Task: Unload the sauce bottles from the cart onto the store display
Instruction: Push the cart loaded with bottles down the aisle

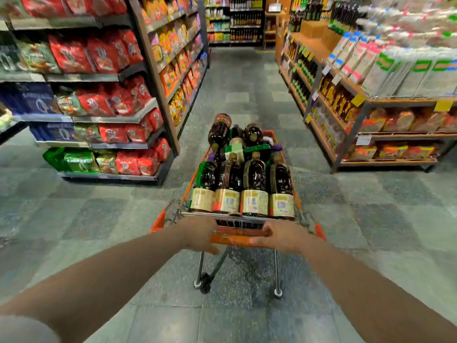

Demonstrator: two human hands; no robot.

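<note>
An orange wire cart (319,231) stands in the aisle in front of me, piled with several dark sauce bottles (254,184) lying on their sides, cream labels toward me. More bottles (218,131) lie heaped at the cart's far end. My left hand (197,232) grips the orange handle bar (241,237) on its left part. My right hand (284,235) grips the same bar on its right part. Both arms reach straight forward.
Shelves of red, green and blue snack bags (99,100) line the left side. On the right stands a wooden shelf unit (358,100) with noodle packs on top and dark bottles (304,68) along its aisle side. The tiled aisle (247,82) runs ahead to bottle shelves (244,21).
</note>
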